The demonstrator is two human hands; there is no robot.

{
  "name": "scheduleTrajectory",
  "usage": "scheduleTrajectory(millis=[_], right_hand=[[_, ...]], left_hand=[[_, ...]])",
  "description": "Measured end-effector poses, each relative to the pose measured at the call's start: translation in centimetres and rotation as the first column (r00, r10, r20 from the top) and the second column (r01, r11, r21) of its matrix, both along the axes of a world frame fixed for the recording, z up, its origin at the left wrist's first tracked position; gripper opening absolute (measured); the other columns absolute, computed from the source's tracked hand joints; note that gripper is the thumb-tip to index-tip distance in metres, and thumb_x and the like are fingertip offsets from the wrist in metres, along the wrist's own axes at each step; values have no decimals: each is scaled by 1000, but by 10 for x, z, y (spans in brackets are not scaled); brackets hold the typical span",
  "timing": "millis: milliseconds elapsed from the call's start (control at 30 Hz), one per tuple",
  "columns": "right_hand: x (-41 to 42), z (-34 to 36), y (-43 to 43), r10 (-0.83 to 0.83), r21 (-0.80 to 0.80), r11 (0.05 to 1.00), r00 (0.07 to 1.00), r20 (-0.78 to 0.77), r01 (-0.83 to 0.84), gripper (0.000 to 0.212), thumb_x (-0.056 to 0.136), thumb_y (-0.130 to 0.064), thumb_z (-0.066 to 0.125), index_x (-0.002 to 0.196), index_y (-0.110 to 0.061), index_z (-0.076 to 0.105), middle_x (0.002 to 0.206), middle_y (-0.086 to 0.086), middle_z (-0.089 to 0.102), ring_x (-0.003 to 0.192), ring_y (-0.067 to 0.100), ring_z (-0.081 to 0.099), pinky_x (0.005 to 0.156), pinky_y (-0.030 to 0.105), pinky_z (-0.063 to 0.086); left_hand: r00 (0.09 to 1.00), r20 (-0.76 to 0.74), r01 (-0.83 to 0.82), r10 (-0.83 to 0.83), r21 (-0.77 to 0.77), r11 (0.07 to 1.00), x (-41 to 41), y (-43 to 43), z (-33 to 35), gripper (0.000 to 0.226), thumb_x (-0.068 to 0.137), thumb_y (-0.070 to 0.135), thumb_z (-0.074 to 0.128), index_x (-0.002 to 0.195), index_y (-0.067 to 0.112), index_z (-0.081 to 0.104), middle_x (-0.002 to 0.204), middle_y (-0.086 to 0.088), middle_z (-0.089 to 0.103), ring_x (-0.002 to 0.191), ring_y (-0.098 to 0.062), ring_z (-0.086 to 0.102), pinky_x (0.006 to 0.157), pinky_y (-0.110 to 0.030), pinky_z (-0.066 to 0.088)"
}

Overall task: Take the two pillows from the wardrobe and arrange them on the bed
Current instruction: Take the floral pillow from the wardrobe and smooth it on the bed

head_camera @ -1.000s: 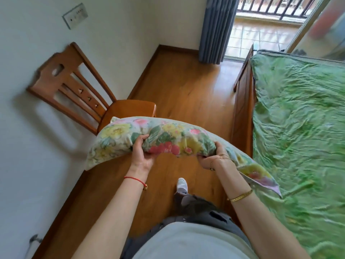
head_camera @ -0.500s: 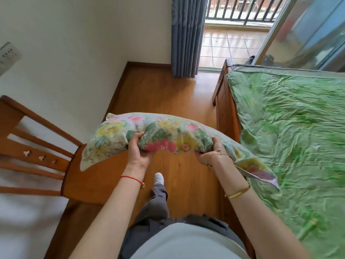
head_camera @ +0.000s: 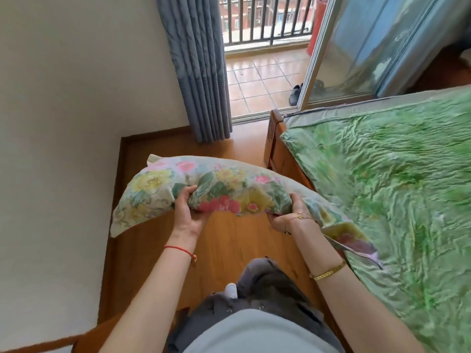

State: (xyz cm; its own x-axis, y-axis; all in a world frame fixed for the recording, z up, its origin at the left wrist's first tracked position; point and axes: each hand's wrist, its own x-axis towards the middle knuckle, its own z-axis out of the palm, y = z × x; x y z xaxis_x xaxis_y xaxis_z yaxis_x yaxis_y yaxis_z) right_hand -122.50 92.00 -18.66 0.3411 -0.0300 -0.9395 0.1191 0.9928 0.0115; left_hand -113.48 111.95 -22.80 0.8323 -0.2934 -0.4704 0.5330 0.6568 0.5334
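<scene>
A floral pillow (head_camera: pixel 229 184) with yellow, pink and green flowers sags across the middle of the view, above the wooden floor. My left hand (head_camera: pixel 187 212) grips its near edge left of centre. My right hand (head_camera: pixel 290 215) grips the same edge further right. The pillow's right corner hangs over the edge of the bed (head_camera: pixel 397 194), which carries a crumpled green cover and lies to my right. Only one pillow is visible, and the wardrobe is out of view.
A white wall (head_camera: pixel 63 123) runs along the left. Ahead hang grey curtains (head_camera: pixel 201 72) beside an open balcony door (head_camera: pixel 356 47) with tiled floor and railing beyond. The bed's wooden frame corner (head_camera: pixel 274 141) juts out. A chair seat (head_camera: pixel 84 337) shows at bottom left.
I have walked forward along the bed, carrying the pillow in both hands. The chair has slid out behind me to the lower left; curtains and balcony door are closer.
</scene>
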Motion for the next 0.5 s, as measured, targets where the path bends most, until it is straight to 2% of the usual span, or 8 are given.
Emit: scheduleTrajectory(millis=[167,267,400,500], right_hand=[[88,-1,-41,-85,-10,996,996,25,85,34,81,-37,75,107,-15,72,112,1,73,104,18,71,88,34,57],[139,-10,-74,-104,-11,994,994,23,105,26,81,-36,74,95,-14,71,113,0,73,105,17,70,89,33,57],[219,-11,-129,-125,11,992,992,3,125,31,78,-36,77,87,-8,67,112,3,73,103,20,71,82,35,58],[277,-4,-172,-116,5,993,993,7,116,34,79,-36,77,100,-11,69,116,2,71,107,19,69,82,33,57]], left_hand=[[995,-2,102,-102,-4,995,105,-51,1,26,88,16,60,113,11,66,120,-16,65,122,-33,58,111,-49,43],[993,-7,119,-119,-8,993,159,-85,-3,23,89,15,60,110,11,65,118,-16,65,118,-32,59,109,-49,45],[991,-13,133,-134,-43,990,244,-143,-4,28,90,14,59,118,11,60,126,-18,60,126,-34,55,107,-48,47],[990,-28,136,-138,-59,989,304,-189,1,27,91,11,57,117,9,61,122,-19,62,128,-36,54,113,-52,41]])
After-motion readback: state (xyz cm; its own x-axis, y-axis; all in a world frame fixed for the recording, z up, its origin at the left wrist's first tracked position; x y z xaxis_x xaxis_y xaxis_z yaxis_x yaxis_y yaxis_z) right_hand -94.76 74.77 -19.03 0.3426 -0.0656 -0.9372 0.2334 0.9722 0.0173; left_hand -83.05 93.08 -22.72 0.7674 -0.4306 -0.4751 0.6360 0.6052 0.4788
